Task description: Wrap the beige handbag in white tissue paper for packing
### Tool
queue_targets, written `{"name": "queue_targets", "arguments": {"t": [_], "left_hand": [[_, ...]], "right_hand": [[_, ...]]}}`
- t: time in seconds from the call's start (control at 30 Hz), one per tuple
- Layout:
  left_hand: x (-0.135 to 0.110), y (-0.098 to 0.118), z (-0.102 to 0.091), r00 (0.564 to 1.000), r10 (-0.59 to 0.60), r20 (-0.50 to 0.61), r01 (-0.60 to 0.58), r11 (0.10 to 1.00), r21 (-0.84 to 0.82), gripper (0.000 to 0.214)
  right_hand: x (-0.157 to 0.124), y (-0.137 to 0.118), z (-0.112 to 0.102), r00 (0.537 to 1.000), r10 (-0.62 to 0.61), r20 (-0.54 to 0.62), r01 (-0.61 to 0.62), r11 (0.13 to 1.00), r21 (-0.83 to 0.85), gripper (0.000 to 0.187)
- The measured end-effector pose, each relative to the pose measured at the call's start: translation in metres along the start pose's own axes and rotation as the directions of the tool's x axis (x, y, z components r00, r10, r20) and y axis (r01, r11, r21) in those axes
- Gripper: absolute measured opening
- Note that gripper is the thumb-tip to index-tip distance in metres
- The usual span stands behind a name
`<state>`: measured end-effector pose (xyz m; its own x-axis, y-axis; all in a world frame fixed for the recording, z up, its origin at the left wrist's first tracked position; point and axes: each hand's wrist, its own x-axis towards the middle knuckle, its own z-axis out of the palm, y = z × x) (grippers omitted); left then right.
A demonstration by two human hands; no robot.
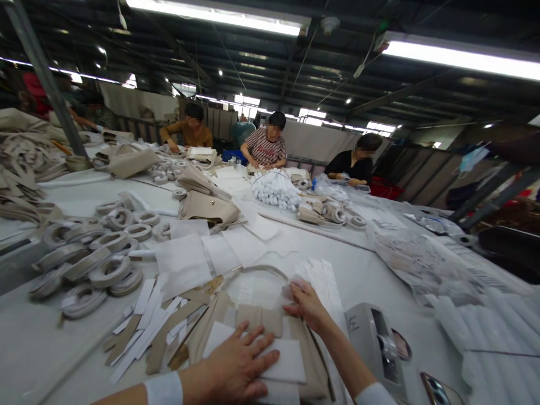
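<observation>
A beige handbag [211, 322] lies flat on the table before me, its strap arching away from me. On its face rests a white padding sheet [290, 360], with my left hand [236, 363] spread flat over its left part. My right hand [310, 306] is closed at the bag's upper right edge, pinching a crumpled piece of translucent wrapping [288, 290]. Part of the bag is covered by the sheet and my forearms.
Rolled beige straps [110, 271] and cut strips [145, 323] lie left. Beyond are white sheets [183, 256] and another beige bag [208, 208]. A tape dispenser [367, 337], phone [436, 388] and bundled white rolls [493, 337] sit right. Several people work across the table.
</observation>
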<state>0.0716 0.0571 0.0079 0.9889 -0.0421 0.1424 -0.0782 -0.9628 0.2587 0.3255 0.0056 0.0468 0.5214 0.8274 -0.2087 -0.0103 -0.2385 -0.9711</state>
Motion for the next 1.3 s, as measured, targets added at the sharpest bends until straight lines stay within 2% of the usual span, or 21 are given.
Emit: {"name": "queue_targets", "arguments": {"t": [0.1, 0.2, 0.27, 0.33, 0.4, 0.5, 0.57, 0.67, 0.77, 0.83, 0.9, 0.97, 1.03, 1.1, 1.2, 1.3], "left_hand": [[0.001, -0.001, 0.000, 1.000, -0.002, 0.005, 0.002, 1.000, 0.008, 0.066], [0.001, -0.001, 0.000, 1.000, -0.005, 0.012, 0.005, 1.000, 0.007, 0.066], [0.002, 0.000, -0.001, 1.000, -0.006, 0.013, 0.006, 1.000, 0.007, 0.066], [0.002, 0.001, -0.002, 1.000, -0.012, 0.017, 0.012, 1.000, 0.005, 0.067], [0.003, 0.001, -0.002, 0.999, -0.020, 0.025, 0.020, 1.000, -0.002, 0.068], [0.003, 0.002, -0.003, 1.000, -0.015, 0.026, 0.015, 1.000, -0.018, 0.068], [0.003, 0.001, -0.002, 1.000, -0.012, 0.023, 0.013, 1.000, -0.023, 0.068], [0.003, 0.001, -0.001, 0.999, -0.017, 0.039, 0.018, 0.999, -0.030, 0.070], [0.003, 0.002, -0.001, 0.998, -0.023, 0.052, 0.025, 0.999, -0.036, 0.069], [0.002, 0.002, 0.000, 0.999, -0.025, 0.044, 0.026, 0.999, -0.027, 0.068], [0.002, 0.003, 0.001, 0.999, -0.024, 0.038, 0.024, 1.000, -0.013, 0.068], [0.002, 0.003, 0.001, 0.999, -0.021, 0.047, 0.021, 1.000, -0.005, 0.068], [0.003, 0.004, 0.002, 0.998, -0.025, 0.056, 0.025, 1.000, -0.001, 0.068], [0.003, 0.004, 0.001, 0.998, -0.033, 0.054, 0.033, 0.999, 0.004, 0.068], [0.003, 0.006, 0.001, 0.998, -0.032, 0.051, 0.031, 0.999, 0.021, 0.066], [0.003, 0.010, 0.002, 0.999, -0.024, 0.046, 0.020, 0.996, 0.081, 0.065]], "right_hand": [[0.002, 0.005, -0.008, 0.999, 0.034, 0.023, -0.036, 0.996, 0.083, 0.040], [0.000, 0.007, -0.028, 0.999, 0.024, -0.038, -0.018, 0.991, 0.131, 0.044], [-0.007, 0.003, -0.035, 0.999, -0.030, -0.028, 0.033, 0.996, 0.089, 0.044], [-0.021, -0.003, -0.033, 0.988, -0.131, 0.076, 0.137, 0.988, -0.066, 0.039], [-0.042, -0.008, -0.024, 0.950, -0.201, 0.239, 0.272, 0.907, -0.320, 0.029], [-0.078, 0.000, -0.013, 0.896, -0.204, 0.394, 0.422, 0.663, -0.618, 0.016], [-0.098, 0.015, -0.012, 0.871, -0.255, 0.421, 0.488, 0.555, -0.674, 0.033], [-0.117, 0.043, -0.018, 0.832, -0.391, 0.394, 0.552, 0.500, -0.668, 0.049], [-0.120, 0.060, -0.028, 0.849, -0.463, 0.253, 0.501, 0.556, -0.663, 0.038], [-0.118, 0.062, -0.035, 0.876, -0.470, 0.110, 0.415, 0.619, -0.667, 0.028], [-0.117, 0.058, -0.040, 0.870, -0.491, 0.052, 0.390, 0.619, -0.681, 0.027], [-0.120, 0.053, -0.038, 0.819, -0.553, 0.154, 0.484, 0.519, -0.704, 0.032], [-0.125, 0.050, -0.030, 0.736, -0.596, 0.320, 0.607, 0.374, -0.701, 0.044], [-0.132, 0.051, -0.019, 0.677, -0.606, 0.417, 0.668, 0.269, -0.694, 0.049], [-0.141, 0.064, -0.008, 0.630, -0.647, 0.429, 0.678, 0.189, -0.711, 0.045], [-0.148, 0.080, -0.007, 0.597, -0.684, 0.419, 0.666, 0.131, -0.735, 0.043]]}}
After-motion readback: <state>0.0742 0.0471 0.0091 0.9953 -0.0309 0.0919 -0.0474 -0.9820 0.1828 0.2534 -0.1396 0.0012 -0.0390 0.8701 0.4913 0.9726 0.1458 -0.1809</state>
